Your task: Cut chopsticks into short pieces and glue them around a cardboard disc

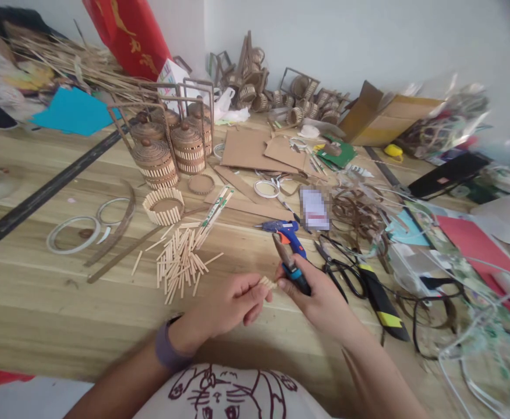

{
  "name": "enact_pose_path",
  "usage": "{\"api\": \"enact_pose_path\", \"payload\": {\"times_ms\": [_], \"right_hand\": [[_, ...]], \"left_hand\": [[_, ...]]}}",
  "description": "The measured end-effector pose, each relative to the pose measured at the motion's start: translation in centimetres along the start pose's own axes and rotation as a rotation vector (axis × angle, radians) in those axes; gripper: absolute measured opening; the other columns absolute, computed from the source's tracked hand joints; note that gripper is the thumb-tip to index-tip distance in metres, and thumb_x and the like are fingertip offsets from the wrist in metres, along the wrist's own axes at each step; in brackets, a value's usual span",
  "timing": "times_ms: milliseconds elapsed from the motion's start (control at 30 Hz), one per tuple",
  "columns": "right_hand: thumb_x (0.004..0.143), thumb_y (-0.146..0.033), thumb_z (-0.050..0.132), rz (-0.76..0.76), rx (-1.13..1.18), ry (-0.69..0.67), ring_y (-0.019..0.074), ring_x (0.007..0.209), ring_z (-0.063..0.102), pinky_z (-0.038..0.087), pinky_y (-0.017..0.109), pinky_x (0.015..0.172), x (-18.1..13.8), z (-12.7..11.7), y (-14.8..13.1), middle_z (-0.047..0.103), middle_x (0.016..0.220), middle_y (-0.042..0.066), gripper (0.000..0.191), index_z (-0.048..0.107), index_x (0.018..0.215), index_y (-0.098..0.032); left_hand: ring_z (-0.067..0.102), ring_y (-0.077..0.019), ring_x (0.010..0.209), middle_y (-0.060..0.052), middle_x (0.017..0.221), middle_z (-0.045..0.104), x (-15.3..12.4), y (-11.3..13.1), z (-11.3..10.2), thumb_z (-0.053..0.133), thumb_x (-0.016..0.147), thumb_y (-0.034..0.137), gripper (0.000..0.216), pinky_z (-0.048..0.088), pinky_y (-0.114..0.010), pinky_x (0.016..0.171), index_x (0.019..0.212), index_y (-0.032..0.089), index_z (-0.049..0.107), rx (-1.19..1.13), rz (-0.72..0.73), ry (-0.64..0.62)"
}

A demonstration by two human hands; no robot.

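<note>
Pinching a stick stub (267, 283) between thumb and fingertips, the left hand (233, 302) sits just below the blue glue gun (283, 228) on the bench (41, 291). The stub's pale tan, short and blunt, same stuff as the pile of sticks (180, 262) left of the glue gun. The right hand (322, 297) has its fingers wrapped tight round blue-handled cutters (287, 259), with the nose pointing up at the glue gun.

Card (315, 208): we see only a pixelated blur.
Stick (267, 283): we see its tip; the left hand (233, 302) hides the rest.
Cutter (290, 265): its handles are buried in the right hand (320, 299).
Wires (477, 343): smeared along the table's (41, 302) right edge.
</note>
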State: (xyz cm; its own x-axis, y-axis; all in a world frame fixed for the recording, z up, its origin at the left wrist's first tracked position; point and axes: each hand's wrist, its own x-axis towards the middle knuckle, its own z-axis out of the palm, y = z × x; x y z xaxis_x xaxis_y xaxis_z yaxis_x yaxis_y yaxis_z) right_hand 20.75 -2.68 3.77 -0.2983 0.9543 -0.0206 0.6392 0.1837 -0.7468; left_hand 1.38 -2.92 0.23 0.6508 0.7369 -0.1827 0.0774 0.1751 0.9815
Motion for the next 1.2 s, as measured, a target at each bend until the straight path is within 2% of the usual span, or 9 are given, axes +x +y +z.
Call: {"api": "enact_pose_path", "payload": {"times_ms": [100, 167, 267, 400, 500, 633, 833, 1033, 1200], "right_hand": [[0.087, -0.026, 0.049, 0.003, -0.043, 0.052, 0.0165, 0.070, 0.057, 0.045, 0.026, 0.065, -0.3, 0.2, 0.0, 0.060, 0.076, 0.000, 0.004, 0.051, 0.086, -0.023], [0.088, -0.025, 0.049, 0.006, -0.066, 0.035, 0.0165, 0.070, 0.058, 0.044, 0.026, 0.064, -0.7, 0.3, -0.1, 0.061, 0.077, 0.000, 0.003, 0.051, 0.088, -0.023], [0.091, -0.026, 0.048, 0.003, -0.068, -0.010, 0.0157, 0.069, 0.057, 0.044, 0.024, 0.063, -1.3, 0.1, -0.5, 0.060, 0.076, -0.001, 0.005, 0.051, 0.088, -0.023], [0.091, -0.021, 0.047, -0.041, -0.052, -0.049, 0.0154, 0.073, 0.058, 0.045, 0.024, 0.067, -1.7, -0.1, -1.1, 0.061, 0.081, 0.000, 0.005, 0.052, 0.091, -0.023], [0.088, -0.011, 0.047, -0.117, -0.087, -0.077, 0.0170, 0.079, 0.059, 0.046, 0.026, 0.071, -1.4, 0.1, -1.3, 0.059, 0.084, 0.002, 0.013, 0.053, 0.092, -0.022], [0.083, -0.004, 0.048, -0.195, -0.118, -0.110, 0.0190, 0.086, 0.058, 0.050, 0.029, 0.076, -0.7, 0.6, -1.2, 0.055, 0.092, 0.006, 0.019, 0.053, 0.091, -0.020], [0.081, -0.001, 0.051, -0.223, -0.097, -0.140, 0.0200, 0.092, 0.059, 0.051, 0.033, 0.082, 0.1, 1.0, -0.6, 0.055, 0.098, 0.007, 0.025, 0.056, 0.096, -0.020], [0.081, -0.013, 0.062, -0.126, -0.063, 0.044, 0.0209, 0.089, 0.057, 0.049, 0.034, 0.080, 0.4, 1.3, 0.3, 0.056, 0.092, 0.005, 0.014, 0.055, 0.090, -0.020], [0.083, -0.015, 0.058, -0.089, -0.032, 0.132, 0.0199, 0.085, 0.057, 0.049, 0.032, 0.077, 0.1, 1.8, 0.1, 0.056, 0.089, 0.004, 0.010, 0.052, 0.087, -0.022]], "left_hand": [[0.047, -0.0121, 0.050, 0.005, 0.053, 0.049, 0.3, 0.3, 0.3, 0.033, 0.097, 0.050, 0.041, 0.036, -0.025, 0.056, 0.074, 0.020, 0.049, 0.157, 0.026, 0.256], [0.050, -0.0137, 0.052, 0.004, 0.052, 0.052, 0.4, 0.5, 0.2, 0.031, 0.097, 0.049, 0.042, 0.036, -0.027, 0.058, 0.068, 0.021, 0.046, 0.267, 0.010, 0.406], [0.055, -0.0164, 0.058, 0.001, 0.059, 0.062, 0.6, 0.5, -0.2, 0.033, 0.096, 0.048, 0.040, 0.038, -0.029, 0.061, 0.071, 0.021, 0.049, 0.307, -0.034, 0.514], [0.061, -0.0177, 0.062, -0.004, 0.072, 0.071, 0.9, -0.2, -0.3, 0.037, 0.092, 0.056, 0.042, 0.041, -0.028, 0.057, 0.082, 0.020, 0.054, 0.034, -0.071, 0.434], [0.067, -0.0191, 0.068, -0.006, 0.073, 0.071, 1.2, -0.9, 0.1, 0.047, 0.085, 0.061, 0.044, 0.042, -0.026, 0.054, 0.080, 0.018, 0.056, -0.173, -0.105, 0.282], [0.068, -0.0195, 0.070, -0.006, 0.072, 0.071, 1.4, -1.4, 0.5, 0.055, 0.079, 0.062, 0.046, 0.041, -0.025, 0.055, 0.078, 0.016, 0.060, -0.242, -0.181, 0.080], [0.066, -0.0184, 0.064, -0.005, 0.067, 0.069, 1.3, -1.6, 0.4, 0.058, 0.074, 0.068, 0.053, 0.040, -0.026, 0.055, 0.078, 0.016, 0.059, -0.259, -0.192, 0.058], [0.062, -0.0146, 0.061, -0.002, 0.064, 0.067, 1.2, -1.4, 0.6, 0.058, 0.077, 0.065, 0.049, 0.040, -0.025, 0.058, 0.077, 0.017, 0.057, -0.329, -0.144, 0.083], [0.062, -0.0154, 0.063, -0.003, 0.066, 0.068, 1.2, -1.1, 0.7, 0.060, 0.076, 0.064, 0.049, 0.040, -0.026, 0.060, 0.079, 0.016, 0.059, -0.325, -0.166, 0.087]]}}
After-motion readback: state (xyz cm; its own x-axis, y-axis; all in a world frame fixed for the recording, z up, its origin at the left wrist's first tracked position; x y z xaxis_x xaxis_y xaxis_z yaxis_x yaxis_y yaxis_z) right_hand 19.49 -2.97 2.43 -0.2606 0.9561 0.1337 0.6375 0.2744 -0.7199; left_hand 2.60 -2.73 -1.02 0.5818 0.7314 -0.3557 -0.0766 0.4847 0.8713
